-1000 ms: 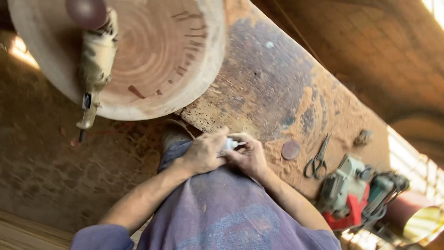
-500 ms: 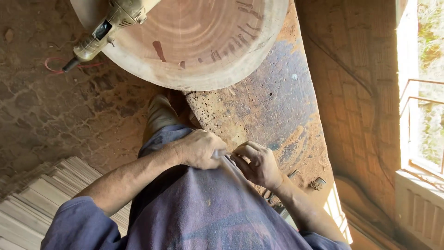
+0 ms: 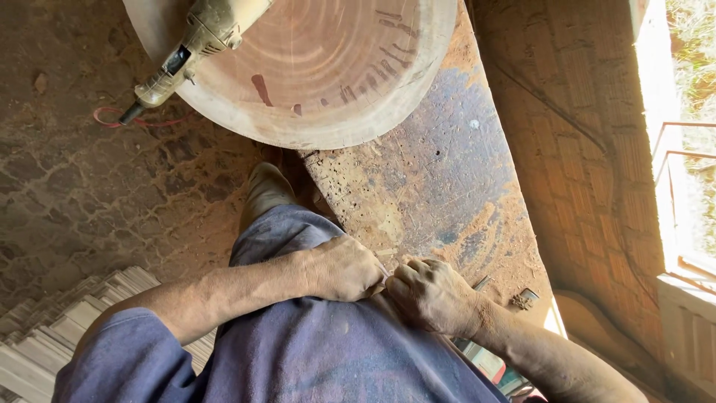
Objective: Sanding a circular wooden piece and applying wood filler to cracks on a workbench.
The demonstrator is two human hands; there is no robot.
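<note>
Both hands are in tight at the person's waist, right over the blue fabric (image 3: 321, 358) of the clothing. The left hand (image 3: 344, 267) is curled into a loose fist, fingers (image 3: 371, 281) folded under and pressed to the cloth. The right hand (image 3: 432, 295) meets it knuckle to knuckle, fingers (image 3: 406, 275) bunched and bent inward; whatever sits between the 2 hands is hidden, so I cannot tell what they are pinching, if anything.

Just beyond the hands runs a worn table (image 3: 432, 179), its top stained dark and dusted with orange sawdust, with rows of small holes near the closer end. At its far end lies a big round wooden slab (image 3: 321, 67), growth rings and a few dark cracks showing. On the slab's left edge rests a dusty power tool (image 3: 198, 45), handle hanging out over the ground, a thin red cord (image 3: 112, 119) trailing below it.

1 boot (image 3: 265, 190) shows on the cracked dirt floor (image 3: 74, 186). A stack of pale wooden slats (image 3: 45, 336) lies lower left, and a brick wall (image 3: 589, 149) stands on the right.
</note>
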